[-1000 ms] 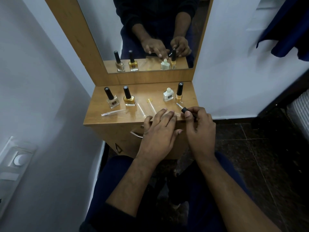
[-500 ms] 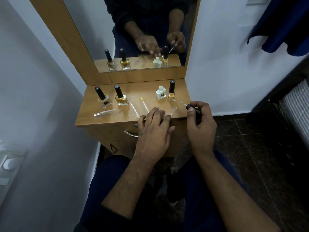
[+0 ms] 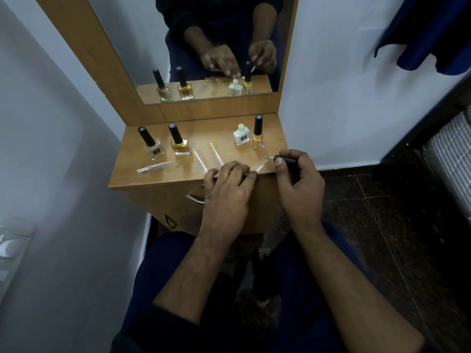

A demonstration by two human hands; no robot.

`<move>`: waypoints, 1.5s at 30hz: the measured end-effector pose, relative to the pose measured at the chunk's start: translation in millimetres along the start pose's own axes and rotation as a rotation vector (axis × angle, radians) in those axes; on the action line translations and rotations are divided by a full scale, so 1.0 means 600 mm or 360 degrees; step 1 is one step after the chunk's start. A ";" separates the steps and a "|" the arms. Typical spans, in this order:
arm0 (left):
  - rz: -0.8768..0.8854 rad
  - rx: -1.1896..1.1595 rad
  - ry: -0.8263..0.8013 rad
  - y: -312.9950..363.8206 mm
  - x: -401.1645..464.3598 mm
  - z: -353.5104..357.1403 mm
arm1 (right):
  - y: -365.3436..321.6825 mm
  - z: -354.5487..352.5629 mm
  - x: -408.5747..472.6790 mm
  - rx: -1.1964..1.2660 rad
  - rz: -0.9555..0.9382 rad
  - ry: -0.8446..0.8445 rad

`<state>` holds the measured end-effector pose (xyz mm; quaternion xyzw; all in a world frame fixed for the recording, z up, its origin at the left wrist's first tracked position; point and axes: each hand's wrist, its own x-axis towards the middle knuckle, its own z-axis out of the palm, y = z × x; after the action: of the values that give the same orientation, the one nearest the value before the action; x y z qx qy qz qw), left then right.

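Head view: polish brush (image 3: 285,159) inside right hand (image 3: 301,191)

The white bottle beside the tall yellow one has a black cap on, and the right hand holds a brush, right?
Not quite: the head view shows the white bottle open, its neck bare. It does stand beside the tall yellow one, and the right hand does hold a brush.

A wooden dresser (image 3: 163,200) with a mirror (image 3: 204,34) stands between pale walls (image 3: 51,174) on dark tiled floor (image 3: 382,225).
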<state>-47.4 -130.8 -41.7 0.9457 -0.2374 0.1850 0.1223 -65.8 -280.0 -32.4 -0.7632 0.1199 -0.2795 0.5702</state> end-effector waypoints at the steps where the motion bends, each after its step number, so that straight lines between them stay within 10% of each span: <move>1: 0.0002 -0.0016 0.0003 -0.001 0.000 0.001 | 0.001 0.000 0.001 0.0006 0.0007 0.0004; 45: -0.0149 -0.0390 0.0255 -0.008 0.009 0.005 | -0.004 -0.001 0.004 0.0134 0.0048 -0.0002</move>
<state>-39.5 -129.9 -43.1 0.9160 -0.2033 0.2237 0.2639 -64.9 -280.8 -29.2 -0.7369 0.1191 -0.2751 0.6059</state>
